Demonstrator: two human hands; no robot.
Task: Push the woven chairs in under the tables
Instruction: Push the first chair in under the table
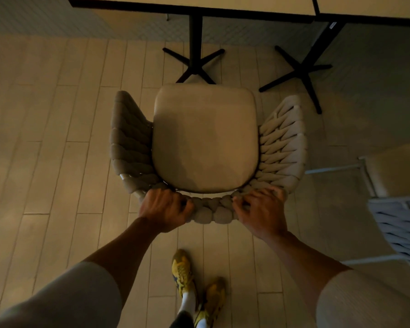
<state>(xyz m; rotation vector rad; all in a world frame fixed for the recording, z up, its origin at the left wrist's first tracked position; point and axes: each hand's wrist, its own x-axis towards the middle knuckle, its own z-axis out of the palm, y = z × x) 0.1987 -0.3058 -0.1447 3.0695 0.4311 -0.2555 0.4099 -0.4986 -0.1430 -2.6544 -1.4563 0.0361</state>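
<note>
A beige woven chair point(284, 147) with a pale seat cushion point(205, 138) stands on the floor in front of me, seen from above. My left hand point(163, 209) grips the left part of its braided backrest rim. My right hand point(260, 211) grips the right part of the same rim. The chair faces a light-topped table point(189, 4) at the top of the view. The seat's front edge lies close to the table's black cross base point(194, 65), with the whole seat still outside the tabletop edge.
A second table point(369, 8) with its own black cross base point(298, 74) stands to the right. Another woven chair point(398, 223) sits at the right edge. My yellow shoes point(194, 280) are on the pale plank floor behind the chair.
</note>
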